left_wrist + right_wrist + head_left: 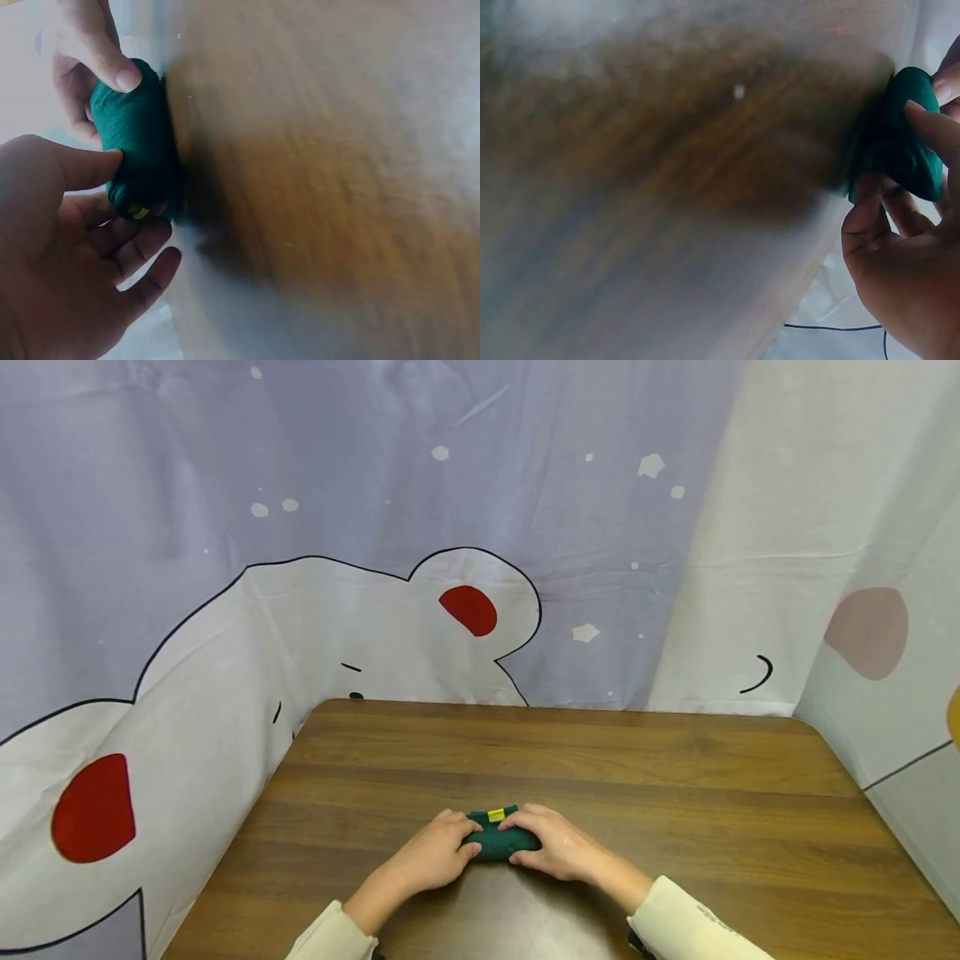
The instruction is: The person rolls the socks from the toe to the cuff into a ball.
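With the left hand (433, 853) and right hand (558, 843), we pinch the roll (496, 844) between thumbs and fingers; if either grip slackens, it could unwind.

From my remote post I looked into a small screened-off corner: cartoon-printed cloth (480, 518) hung around a wooden table (585, 760). Whether it stood in a home or a studio, I couldn't tell.

no text readable; yellow label (496, 815) illegible
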A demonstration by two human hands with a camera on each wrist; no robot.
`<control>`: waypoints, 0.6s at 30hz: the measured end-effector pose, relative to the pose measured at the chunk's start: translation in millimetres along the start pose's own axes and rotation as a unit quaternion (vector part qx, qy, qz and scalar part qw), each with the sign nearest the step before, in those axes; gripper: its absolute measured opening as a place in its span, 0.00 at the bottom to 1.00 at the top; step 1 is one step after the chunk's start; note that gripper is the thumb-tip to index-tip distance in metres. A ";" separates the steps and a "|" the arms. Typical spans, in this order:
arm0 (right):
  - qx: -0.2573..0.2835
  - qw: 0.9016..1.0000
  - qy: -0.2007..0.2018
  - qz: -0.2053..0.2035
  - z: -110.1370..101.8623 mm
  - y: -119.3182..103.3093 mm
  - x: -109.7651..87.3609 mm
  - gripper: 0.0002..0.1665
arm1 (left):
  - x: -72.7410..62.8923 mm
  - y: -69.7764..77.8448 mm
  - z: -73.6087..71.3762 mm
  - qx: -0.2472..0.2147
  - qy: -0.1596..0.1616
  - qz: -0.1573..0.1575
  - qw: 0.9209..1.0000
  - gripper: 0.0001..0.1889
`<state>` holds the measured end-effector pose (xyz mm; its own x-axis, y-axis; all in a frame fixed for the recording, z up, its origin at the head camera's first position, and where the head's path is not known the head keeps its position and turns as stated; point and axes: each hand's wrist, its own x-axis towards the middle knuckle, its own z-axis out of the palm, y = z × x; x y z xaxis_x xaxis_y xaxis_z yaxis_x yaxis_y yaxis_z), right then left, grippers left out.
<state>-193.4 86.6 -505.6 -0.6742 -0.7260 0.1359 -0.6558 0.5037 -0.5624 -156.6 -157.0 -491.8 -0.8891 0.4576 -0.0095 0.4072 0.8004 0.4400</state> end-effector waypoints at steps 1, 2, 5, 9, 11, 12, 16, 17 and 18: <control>0.001 1.000 0.000 0.001 0.2 0.3 0.7 0.21 | -0.4 -0.5 0.5 0.000 0.004 -0.001 1.000 0.15; 0.002 1.000 0.001 0.002 0.6 0.8 1.4 0.20 | -1.0 -0.8 0.8 0.002 0.009 0.001 1.000 0.16; 0.002 1.000 0.003 0.002 0.2 1.7 3.4 0.18 | -2.9 -1.2 2.7 0.024 0.029 0.020 0.999 0.19; 0.000 1.000 -0.004 0.009 -2.6 1.2 6.3 0.17 | -3.5 -0.7 6.2 0.062 0.055 0.045 0.996 0.21; 0.000 1.000 -0.009 0.015 -4.1 0.6 7.9 0.16 | -2.5 -0.7 8.3 0.074 0.066 0.050 0.994 0.19; 0.003 1.000 -0.011 0.017 -4.9 0.4 8.5 0.16 | -2.1 -0.5 8.9 0.077 0.071 0.051 0.993 0.18; 0.007 0.999 -0.016 0.027 -6.8 0.7 10.3 0.16 | -0.6 -0.2 11.4 0.086 0.077 0.056 0.992 0.15; 0.006 1.000 -0.015 0.027 -7.1 0.9 10.4 0.16 | -0.2 -0.4 11.8 0.085 0.076 0.056 0.992 0.15; 0.005 1.000 -0.014 0.026 -7.2 1.2 10.4 0.16 | 0.1 -0.3 12.0 0.084 0.074 0.054 0.992 0.15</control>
<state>-203.7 83.1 -499.0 -0.6974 -0.7119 0.0825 -0.6165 0.5373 -0.5755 -154.2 -152.5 -502.7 -0.8538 0.4930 0.1670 0.5205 0.8082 0.2753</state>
